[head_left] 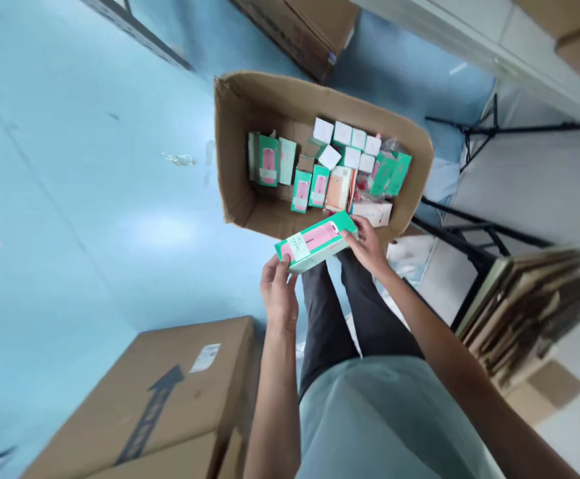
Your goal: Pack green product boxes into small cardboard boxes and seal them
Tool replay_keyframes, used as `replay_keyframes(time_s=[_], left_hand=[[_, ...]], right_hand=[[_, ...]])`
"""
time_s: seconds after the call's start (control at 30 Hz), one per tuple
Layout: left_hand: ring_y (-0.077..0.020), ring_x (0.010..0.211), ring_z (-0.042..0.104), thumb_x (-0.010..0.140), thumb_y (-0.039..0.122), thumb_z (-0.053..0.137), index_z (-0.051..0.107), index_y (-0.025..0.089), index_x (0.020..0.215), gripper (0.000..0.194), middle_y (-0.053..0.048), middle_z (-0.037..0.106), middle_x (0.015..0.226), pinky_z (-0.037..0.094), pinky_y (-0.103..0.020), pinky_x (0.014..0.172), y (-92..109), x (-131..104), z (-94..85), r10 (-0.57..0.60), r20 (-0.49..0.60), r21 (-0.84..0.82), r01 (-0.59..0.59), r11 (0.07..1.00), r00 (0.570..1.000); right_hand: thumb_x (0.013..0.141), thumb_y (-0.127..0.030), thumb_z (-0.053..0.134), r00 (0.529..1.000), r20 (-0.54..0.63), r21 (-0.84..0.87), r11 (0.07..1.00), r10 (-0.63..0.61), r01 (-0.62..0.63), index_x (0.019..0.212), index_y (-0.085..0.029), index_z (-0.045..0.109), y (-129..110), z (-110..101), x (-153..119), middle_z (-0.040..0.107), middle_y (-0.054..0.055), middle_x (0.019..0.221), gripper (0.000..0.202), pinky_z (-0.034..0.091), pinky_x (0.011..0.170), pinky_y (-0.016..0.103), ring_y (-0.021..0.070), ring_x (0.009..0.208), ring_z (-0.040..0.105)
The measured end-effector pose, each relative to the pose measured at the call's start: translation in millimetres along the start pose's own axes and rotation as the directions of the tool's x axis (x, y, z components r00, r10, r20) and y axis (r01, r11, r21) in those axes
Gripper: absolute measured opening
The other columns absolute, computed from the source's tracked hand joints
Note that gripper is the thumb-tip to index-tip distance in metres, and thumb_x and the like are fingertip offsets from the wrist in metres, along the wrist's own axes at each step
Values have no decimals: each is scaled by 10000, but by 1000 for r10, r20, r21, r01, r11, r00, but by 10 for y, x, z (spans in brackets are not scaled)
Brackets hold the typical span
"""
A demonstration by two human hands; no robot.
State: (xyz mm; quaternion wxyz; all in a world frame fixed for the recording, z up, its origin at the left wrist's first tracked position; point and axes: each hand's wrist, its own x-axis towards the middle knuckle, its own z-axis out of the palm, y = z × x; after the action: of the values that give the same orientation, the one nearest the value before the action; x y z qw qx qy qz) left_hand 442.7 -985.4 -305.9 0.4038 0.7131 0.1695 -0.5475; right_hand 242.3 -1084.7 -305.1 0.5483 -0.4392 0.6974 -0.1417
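Note:
A long green and pink product box [320, 241] is held level between my two hands, in front of my legs. My left hand [279, 283] grips its left end, thumb on the top face near a pale label. At the other end, my right hand [367, 246] has its fingers closed around the right corner. Just beyond stands a large open-topped cardboard carton [237, 159]. Inside it are several similar green and pink boxes [302, 189], some upright with white ends [322, 130] facing up, along with an orange and white box [338, 187].
A big closed carton [180, 386] with a printed arrow stands at the lower left. Flattened cardboard [524, 313] is stacked at the right, beside black metal legs [474, 243]. Another carton [304, 30] sits at the back. Scraps [179, 159] lie on the blue floor [95, 166].

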Motion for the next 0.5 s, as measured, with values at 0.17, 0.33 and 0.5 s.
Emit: replay_keyframes(time_s=[0.17, 0.33, 0.5], left_hand=[[-251, 1192, 778, 785, 604, 975, 796, 268, 1137, 519, -55, 841, 1215, 613, -354, 1003, 424, -1035, -320, 95, 186, 164, -126, 978, 978], [-268, 1138, 785, 798, 630, 979, 825, 239, 1178, 567, -86, 847, 1167, 613, -367, 1008, 1006, -1912, -489, 241, 405, 289, -374, 881, 882], [-259, 1080, 776, 773, 650, 985, 843, 245, 1156, 575, -80, 844, 1119, 613, -353, 968, 1405, -2658, -296, 259, 644, 339, -572, 747, 720]], right_hand=[[886, -747, 839, 988, -124, 199, 978, 90, -64, 1365, -272, 632, -454, -369, -1391, 723, 147, 1494, 707, 609, 1203, 492, 311, 1414, 706], [856, -752, 861, 969, -239, 361, 932, 58, 33, 1351, -312, 609, -839, -606, -2426, 722, 127, 1494, 708, 638, 1177, 500, 317, 1436, 704], [917, -703, 831, 885, -464, 450, 854, -25, 260, 1369, -323, 629, -1045, -875, -3404, 705, 137, 1497, 624, 685, 1103, 505, 332, 1423, 726]])
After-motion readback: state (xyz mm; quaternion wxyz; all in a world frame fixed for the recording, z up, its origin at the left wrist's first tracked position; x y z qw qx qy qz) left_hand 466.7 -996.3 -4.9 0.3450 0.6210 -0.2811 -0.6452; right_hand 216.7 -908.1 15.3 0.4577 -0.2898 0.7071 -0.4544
